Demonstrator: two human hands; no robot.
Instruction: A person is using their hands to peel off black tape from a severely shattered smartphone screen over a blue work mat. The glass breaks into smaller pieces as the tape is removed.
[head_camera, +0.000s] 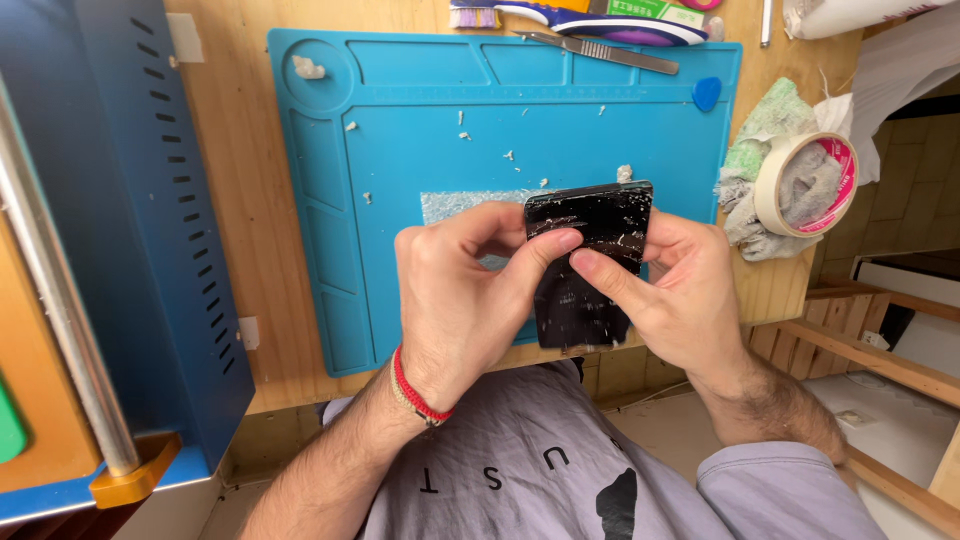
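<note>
Head view: nearest, the left hand (455, 290) and right hand (675, 290) both pinch a black glass panel (590, 265) flecked with white residue, thumbs pressed on its face, fingers curled behind. It is held just above the blue work mat (400, 130) on the wooden surface (255, 200). Farther off lie a scalpel (600, 50), a tape roll (805, 185) and, at left, a blue machine housing (140, 200).

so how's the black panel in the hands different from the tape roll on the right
The black panel is flat, rectangular and dark, flecked with white residue; the tape roll is a pale ring. The panel is held up by the left hand and right hand; the roll lies untouched on crumpled cloths.
</note>
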